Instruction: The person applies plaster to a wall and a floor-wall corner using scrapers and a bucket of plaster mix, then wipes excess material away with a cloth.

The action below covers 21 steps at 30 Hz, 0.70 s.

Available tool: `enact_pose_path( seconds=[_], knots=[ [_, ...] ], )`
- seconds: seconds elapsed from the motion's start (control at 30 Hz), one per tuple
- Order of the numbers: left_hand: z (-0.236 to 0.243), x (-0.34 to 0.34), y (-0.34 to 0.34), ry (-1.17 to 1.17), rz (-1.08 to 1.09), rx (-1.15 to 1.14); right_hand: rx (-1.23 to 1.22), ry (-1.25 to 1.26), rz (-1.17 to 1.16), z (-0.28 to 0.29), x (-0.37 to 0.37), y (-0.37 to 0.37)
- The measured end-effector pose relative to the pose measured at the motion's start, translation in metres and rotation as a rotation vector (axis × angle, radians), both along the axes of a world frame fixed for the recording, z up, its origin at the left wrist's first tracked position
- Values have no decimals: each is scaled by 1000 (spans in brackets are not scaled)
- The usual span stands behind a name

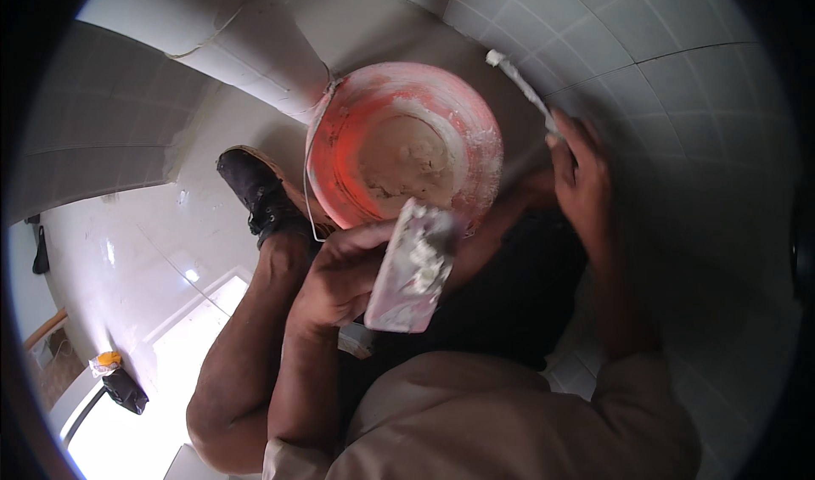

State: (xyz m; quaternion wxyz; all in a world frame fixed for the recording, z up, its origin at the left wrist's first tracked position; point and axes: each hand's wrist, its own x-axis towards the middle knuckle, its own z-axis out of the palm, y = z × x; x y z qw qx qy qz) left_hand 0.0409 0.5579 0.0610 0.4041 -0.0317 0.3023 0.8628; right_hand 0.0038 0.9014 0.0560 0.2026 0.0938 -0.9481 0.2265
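My left hand (335, 280) grips a flat pinkish rectangular block (399, 297) by its side, just in front of the bucket. Lumps of white paste lie on its upper face. My right hand (586, 170) is closed around the lower end of a thin, paste-coated stick-like tool (528, 94). Its far tip carries a white blob close to the tiled wall; I cannot tell whether it touches. Between my legs stands a red-pink bucket (484, 132) smeared with white, with greyish-white powdery material (407, 157) at its bottom.
A thick white pipe (263, 51) runs beside the bucket at the upper left. Grey wall tiles (679, 98) rise at the right. My dark shoe (255, 187) rests left of the bucket. A black bag (126, 391) and a yellow-and-white package (106, 361) lie at the far left.
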Motion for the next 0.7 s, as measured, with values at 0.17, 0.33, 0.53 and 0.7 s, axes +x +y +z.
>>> enact_pose_path(
  seconds=[0.17,0.33,0.53,0.7],
  knots=[
    [15,19,-41,-37,51,-57,62,-267,92,-53,-56,50],
    [17,36,-49,-56,224,-11,295,-183,153,-97,-87,75],
    [12,57,-61,-172,280,-117,322,-285,94,-111,-106,57],
    [6,50,-60,-182,306,-122,318,-346,-22,-100,-114,46]
  ],
)
